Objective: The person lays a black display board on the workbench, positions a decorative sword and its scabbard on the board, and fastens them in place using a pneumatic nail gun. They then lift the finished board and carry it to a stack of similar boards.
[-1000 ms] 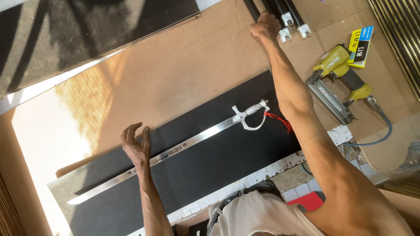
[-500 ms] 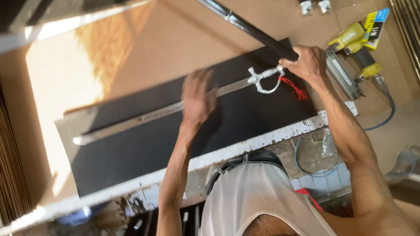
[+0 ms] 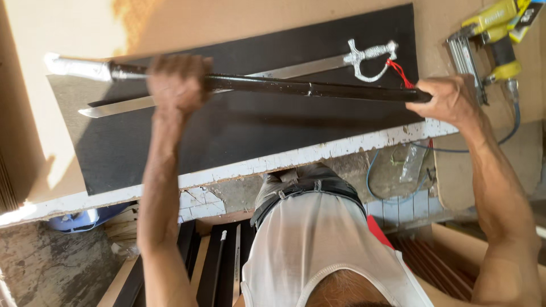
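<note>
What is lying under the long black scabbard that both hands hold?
Under the long black scabbard lies a silver sword on a black board. The left hand covers part of the blade.

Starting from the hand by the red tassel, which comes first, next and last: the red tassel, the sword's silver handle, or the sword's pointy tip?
From the right hand:
1. Red tassel, just beside it.
2. Silver handle, further up the black board.
3. Sword tip, far at the other end.
</note>
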The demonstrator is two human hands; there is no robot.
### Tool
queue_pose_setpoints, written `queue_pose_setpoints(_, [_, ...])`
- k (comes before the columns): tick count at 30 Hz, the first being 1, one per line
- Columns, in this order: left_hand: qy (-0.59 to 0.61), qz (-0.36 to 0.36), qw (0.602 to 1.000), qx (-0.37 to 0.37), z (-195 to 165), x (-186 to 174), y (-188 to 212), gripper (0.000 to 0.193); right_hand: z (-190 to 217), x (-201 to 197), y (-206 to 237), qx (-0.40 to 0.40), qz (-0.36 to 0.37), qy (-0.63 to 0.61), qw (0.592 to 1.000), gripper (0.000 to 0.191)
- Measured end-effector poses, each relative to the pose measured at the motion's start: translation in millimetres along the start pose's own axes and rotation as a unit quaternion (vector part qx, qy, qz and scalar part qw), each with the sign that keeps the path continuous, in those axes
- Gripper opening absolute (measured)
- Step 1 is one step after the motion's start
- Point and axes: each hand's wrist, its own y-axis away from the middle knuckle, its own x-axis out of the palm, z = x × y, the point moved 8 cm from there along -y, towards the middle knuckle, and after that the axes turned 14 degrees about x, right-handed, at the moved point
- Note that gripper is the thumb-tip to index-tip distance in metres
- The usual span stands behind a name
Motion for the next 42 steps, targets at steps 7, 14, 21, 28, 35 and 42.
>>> queue_pose_setpoints(7, [0.007, 0.019, 0.997, -0.073, 27, -20, 63, 0.047, 32, 12, -38, -0.005, -0.069, 0.117, 0.991, 0.042])
queue_pose_setpoints(14, [0.095, 0.021, 0.988, -0.116, -39, -18, 44, 0.027, 179, 74, -82, -0.070, -0.138, 0.026, 0.988, 0.012])
queue_pose_setpoints(21, [0.121, 0.124, 0.976, -0.131, -7, -18, 116, 0.047, 59, 44, -63, -0.039, -0.136, 0.125, 0.982, 0.025])
queue_pose_setpoints(28, [0.091, 0.159, 0.976, -0.118, 31, -25, 170, 0.032, -42, 106, -36, 0.152, 0.326, 0.018, 0.933, 0.051])
queue_pose_setpoints(35, [0.279, 0.320, 0.890, -0.164, 22, 10, 202, 0.019, -42, 104, -29, 0.084, 0.203, -0.166, 0.961, 0.056])
queue_pose_setpoints(42, [0.275, 0.260, 0.913, -0.152, 10, 3, 203, 0.021, -47, 117, -17, 0.024, 0.158, -0.101, 0.982, 0.045])
